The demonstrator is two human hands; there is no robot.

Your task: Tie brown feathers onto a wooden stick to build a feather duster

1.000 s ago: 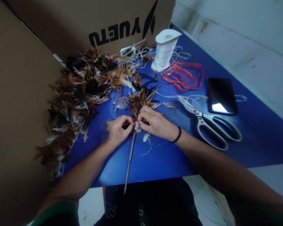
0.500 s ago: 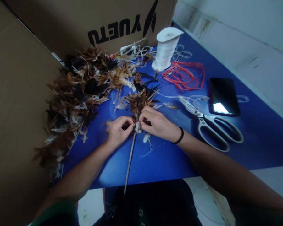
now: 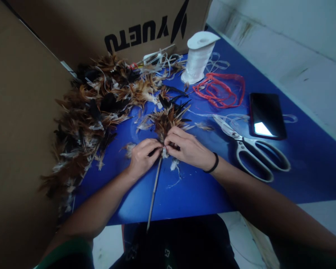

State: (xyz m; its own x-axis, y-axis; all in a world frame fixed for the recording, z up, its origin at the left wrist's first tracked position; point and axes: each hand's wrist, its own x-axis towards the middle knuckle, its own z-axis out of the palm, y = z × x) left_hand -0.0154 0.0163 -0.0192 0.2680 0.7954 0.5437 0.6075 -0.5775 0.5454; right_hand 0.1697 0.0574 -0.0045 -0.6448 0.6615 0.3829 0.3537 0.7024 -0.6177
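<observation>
At the middle of the blue table lies a bundle of brown and black feathers (image 3: 168,118), its pale quill ends (image 3: 165,152) pointing toward me. A thin stick (image 3: 154,190) runs from the bundle's base past the table's front edge. My left hand (image 3: 144,156) is closed in a pinch at the left side of the base. From the right, my right hand (image 3: 188,147) pinches at the same spot, fingertips almost meeting the left ones. A bit of thin red string shows between the fingertips; the fingers hide most of it.
Feather bundles (image 3: 86,112) are heaped on the left against a cardboard box (image 3: 86,30). A white ribbon spool (image 3: 198,56), tangled red string (image 3: 221,91), a phone (image 3: 267,116) and scissors (image 3: 249,145) lie to the right. Loose feather bits (image 3: 174,164) are near my hands.
My left hand has shifted slightly to the right, so the fingertips of both hands are closer together at the bundle's base. The view has moved very slightly.
</observation>
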